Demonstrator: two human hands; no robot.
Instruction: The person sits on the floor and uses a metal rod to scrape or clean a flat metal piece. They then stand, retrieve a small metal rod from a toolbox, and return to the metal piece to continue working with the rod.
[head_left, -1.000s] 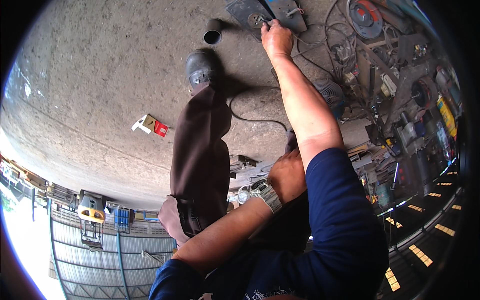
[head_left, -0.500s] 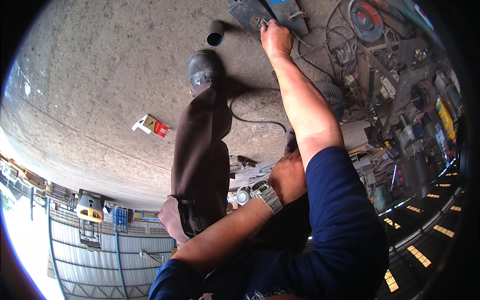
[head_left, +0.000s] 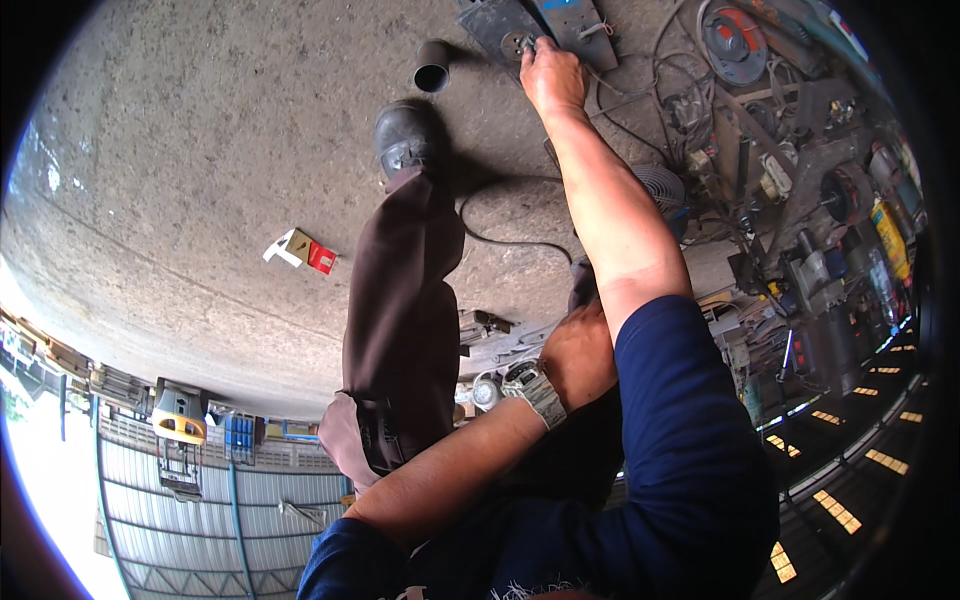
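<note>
My right hand (head_left: 553, 78) reaches out to the far end of the view, over a dark metal plate (head_left: 487, 28) on the floor. Its fingers are closed together at a small round piece (head_left: 517, 43) on the plate; whatever they pinch is too small to make out. Beside that plate lies another flat metal piece (head_left: 578, 28) with a blue mark. My left hand (head_left: 578, 358), with a wristwatch (head_left: 533, 390) on the wrist, rests by my right leg. The right arm and sleeve hide its fingers.
A short dark pipe (head_left: 432, 68) stands near my left shoe (head_left: 408, 137). A red and white small box (head_left: 301, 251) lies on the concrete floor (head_left: 200, 180). Cables (head_left: 520, 243) run under my right arm. At right are an orange-and-grey reel (head_left: 735, 42), a round wire guard (head_left: 660, 187) and cluttered tools.
My right forearm and sleeve have shifted very slightly to the right. The right hand stays at the same round piece, and the left hand has hardly moved.
</note>
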